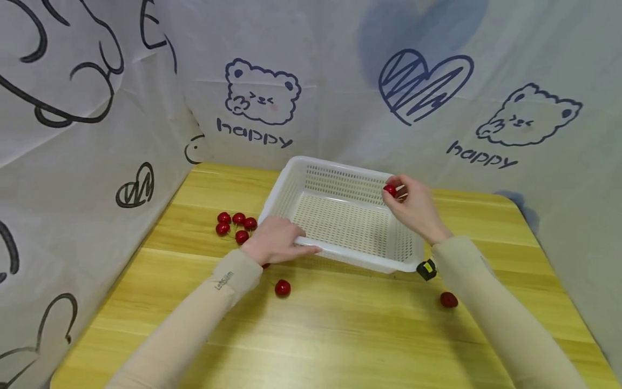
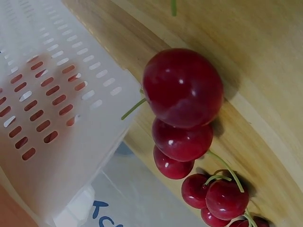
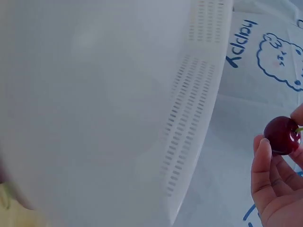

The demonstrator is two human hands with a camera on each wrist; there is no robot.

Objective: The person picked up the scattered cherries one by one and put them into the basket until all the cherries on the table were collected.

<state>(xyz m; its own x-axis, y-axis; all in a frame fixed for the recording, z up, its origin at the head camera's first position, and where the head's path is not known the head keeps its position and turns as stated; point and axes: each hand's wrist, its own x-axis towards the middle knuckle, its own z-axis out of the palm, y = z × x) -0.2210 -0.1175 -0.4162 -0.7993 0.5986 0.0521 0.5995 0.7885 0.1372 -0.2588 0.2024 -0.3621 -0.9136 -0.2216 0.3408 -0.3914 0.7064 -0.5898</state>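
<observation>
At its front left corner, a white perforated plastic basket (image 1: 340, 216) is gripped by my left hand (image 1: 277, 239). The left fingers show reddish through the slots of the basket wall (image 2: 94, 142) in the left wrist view. Above the basket's back right corner, my right hand (image 1: 413, 205) pinches a dark red cherry (image 3: 282, 135) between thumb and fingertips. Its green stem shows in the right wrist view. Several stemmed cherries (image 1: 238, 218) lie in a cluster left of the basket. One single cherry (image 1: 283, 288) lies in front of it, and another is mostly hidden beneath my left wrist.
A small black block with a yellow label (image 1: 427, 269) sits by the basket's front right corner. Nearer the right forearm lies a red fruit (image 1: 448, 300) on the wooden table (image 1: 340, 335). White cloth with drawings (image 1: 330, 81) hangs behind and to the left.
</observation>
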